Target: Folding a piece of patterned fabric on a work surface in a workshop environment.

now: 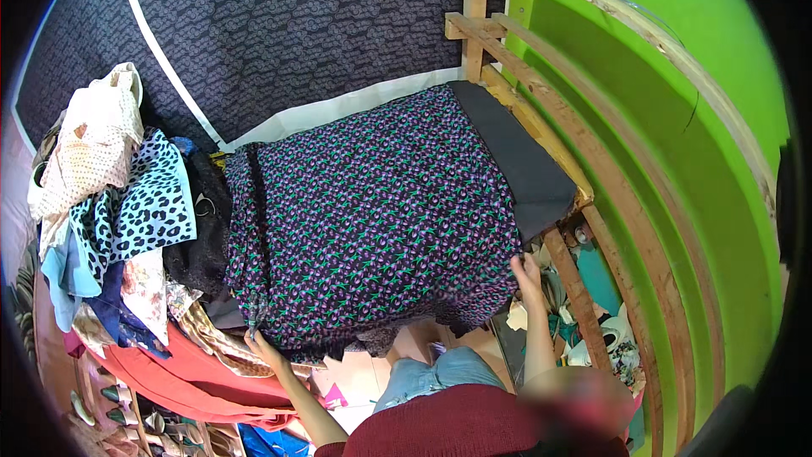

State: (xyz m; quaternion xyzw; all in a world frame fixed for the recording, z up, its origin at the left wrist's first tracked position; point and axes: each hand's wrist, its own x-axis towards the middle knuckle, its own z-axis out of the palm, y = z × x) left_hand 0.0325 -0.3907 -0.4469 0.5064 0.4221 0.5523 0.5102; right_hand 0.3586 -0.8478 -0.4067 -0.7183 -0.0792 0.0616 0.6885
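A dark cloth with a small purple and green print lies spread over a dark grey surface, which shows bare along the right. The cloth's near edge hangs down in front of me, uneven and frayed-looking. My left hand is closed on its near left corner, where the fabric bunches into folds. At the near right edge, my right hand has its fingers curled behind the cloth and the thumb up, gripping the border. Part of each hand's fingers is hidden by the fabric.
Heaped clothes, including a blue leopard-print piece, stand at the left above a red cloth. Shoes lie lower left. Wooden rails run along the green wall. Dark patterned fabric hangs behind.
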